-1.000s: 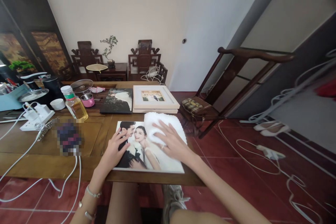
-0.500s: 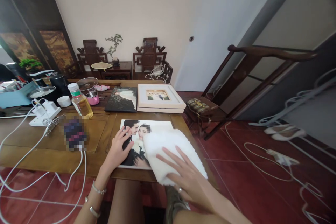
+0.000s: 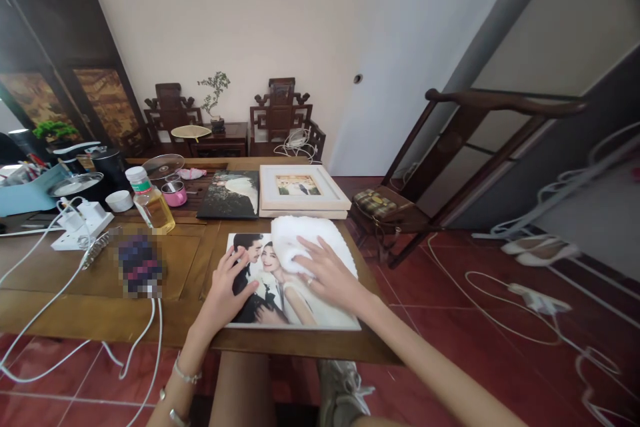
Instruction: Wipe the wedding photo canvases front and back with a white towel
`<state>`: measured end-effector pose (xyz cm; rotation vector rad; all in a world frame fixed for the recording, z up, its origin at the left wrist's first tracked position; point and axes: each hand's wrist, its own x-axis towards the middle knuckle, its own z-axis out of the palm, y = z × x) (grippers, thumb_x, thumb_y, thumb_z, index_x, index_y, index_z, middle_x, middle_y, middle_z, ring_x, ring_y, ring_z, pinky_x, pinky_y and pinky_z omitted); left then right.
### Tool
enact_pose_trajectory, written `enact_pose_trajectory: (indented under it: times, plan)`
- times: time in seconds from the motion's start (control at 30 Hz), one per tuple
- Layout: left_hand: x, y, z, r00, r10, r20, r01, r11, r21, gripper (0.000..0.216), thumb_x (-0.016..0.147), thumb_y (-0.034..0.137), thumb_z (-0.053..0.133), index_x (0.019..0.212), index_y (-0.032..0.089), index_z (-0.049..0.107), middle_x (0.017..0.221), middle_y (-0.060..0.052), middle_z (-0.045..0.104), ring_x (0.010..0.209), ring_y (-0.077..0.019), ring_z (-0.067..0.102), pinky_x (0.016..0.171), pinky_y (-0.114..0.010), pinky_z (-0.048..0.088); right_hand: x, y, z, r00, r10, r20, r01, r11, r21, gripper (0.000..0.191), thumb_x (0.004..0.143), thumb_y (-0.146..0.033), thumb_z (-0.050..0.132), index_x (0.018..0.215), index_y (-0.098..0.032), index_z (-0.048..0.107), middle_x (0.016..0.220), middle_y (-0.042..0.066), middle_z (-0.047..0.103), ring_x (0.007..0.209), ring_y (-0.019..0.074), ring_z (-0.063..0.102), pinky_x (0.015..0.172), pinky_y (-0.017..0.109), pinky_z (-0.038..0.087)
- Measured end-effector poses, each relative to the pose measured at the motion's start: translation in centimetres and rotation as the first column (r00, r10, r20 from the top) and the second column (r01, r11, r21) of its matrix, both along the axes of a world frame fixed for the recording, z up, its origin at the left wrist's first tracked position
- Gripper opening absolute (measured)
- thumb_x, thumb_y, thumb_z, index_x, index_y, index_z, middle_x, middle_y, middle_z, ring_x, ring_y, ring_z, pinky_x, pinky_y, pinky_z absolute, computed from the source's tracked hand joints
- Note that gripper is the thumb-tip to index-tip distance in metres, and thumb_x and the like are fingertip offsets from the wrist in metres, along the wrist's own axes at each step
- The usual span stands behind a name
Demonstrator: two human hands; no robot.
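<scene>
A large photo panel (image 3: 300, 303) with a couple printed on it lies flat near the table's front edge. My left hand (image 3: 230, 290) rests on its left part, open, with fingers spread over the dark suit. On the panel's upper right is a fluffy white cloth (image 3: 295, 233). My right hand (image 3: 333, 273) holds this cloth against the surface, its fingers spread and pressed into the pile. The cloth hides the panel's upper right corner and hangs a little past its far edge.
Behind the panel lie a dark photo panel (image 3: 230, 193) and stacked white frames (image 3: 305, 193). Leftward are an oil bottle (image 3: 153, 203), a pink cup (image 3: 174, 193), a power strip (image 3: 83, 230) and white cables. A wooden chair (image 3: 450, 147) stands right, with cords on the red floor.
My right hand has slid the white cloth away from me and left, from the panel's front right to its upper right. The lower right of the picture now shows. My left hand stays on the panel.
</scene>
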<state>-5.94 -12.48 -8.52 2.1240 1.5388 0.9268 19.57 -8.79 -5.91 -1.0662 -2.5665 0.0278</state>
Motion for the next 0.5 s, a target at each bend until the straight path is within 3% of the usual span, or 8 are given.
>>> enact_pose_trajectory:
  times: [0.17, 0.27, 0.37, 0.5]
  plan:
    - [0.2, 0.0, 0.0, 1.000, 0.008, -0.009, -0.008, 1.000, 0.020, 0.048, 0.082, 0.034, 0.056, 0.129, 0.028, 0.047, 0.140, -0.007, 0.042, 0.135, -0.0268, 0.025, 0.106, -0.051, 0.026, 1.2, -5.9, -0.6, 0.987, 0.162, 0.022, -0.162, 0.986, 0.046, 0.029, 0.070, -0.005, 0.044, 0.090, -0.018, 0.060, 0.141, 0.007, 0.040, 0.137, 0.0276, 0.014, 0.108, 0.060, 0.011]
    - [0.3, -0.1, 0.1, 1.000, 0.008, -0.026, -0.007, 0.999, 0.037, 0.046, 0.083, 0.034, 0.056, 0.128, 0.028, 0.048, 0.140, -0.007, 0.041, 0.136, -0.0271, 0.024, 0.106, -0.050, 0.026, 2.1, -8.3, -0.5, 0.970, 0.233, 0.062, -0.236, 0.970, 0.053, 0.027, 0.067, -0.005, 0.045, 0.086, -0.019, 0.059, 0.143, 0.005, 0.036, 0.137, 0.0297, 0.014, 0.107, 0.063, 0.010]
    - [0.3, -0.2, 0.2, 0.999, -0.005, -0.043, 0.007, 0.999, 0.041, 0.047, 0.083, 0.035, 0.055, 0.129, 0.028, 0.047, 0.142, -0.007, 0.038, 0.137, -0.0271, 0.022, 0.107, -0.049, 0.026, 2.5, -8.5, -0.3, 0.961, 0.267, 0.074, -0.271, 0.962, 0.036, 0.026, 0.069, -0.008, 0.046, 0.089, -0.020, 0.059, 0.143, 0.005, 0.037, 0.136, 0.0291, 0.016, 0.108, 0.061, 0.011]
    - [-0.1, 0.1, 0.3, 0.998, -0.043, -0.048, 0.045, 0.999, 0.029, 0.048, 0.083, 0.036, 0.054, 0.130, 0.031, 0.046, 0.144, -0.005, 0.035, 0.137, -0.0270, 0.020, 0.108, -0.048, 0.025, 2.0, -5.4, 0.0, 0.983, 0.184, 0.020, -0.184, 0.983, -0.011, 0.026, 0.075, -0.009, 0.045, 0.092, -0.020, 0.060, 0.138, 0.007, 0.044, 0.136, 0.0242, 0.022, 0.109, 0.054, 0.015]
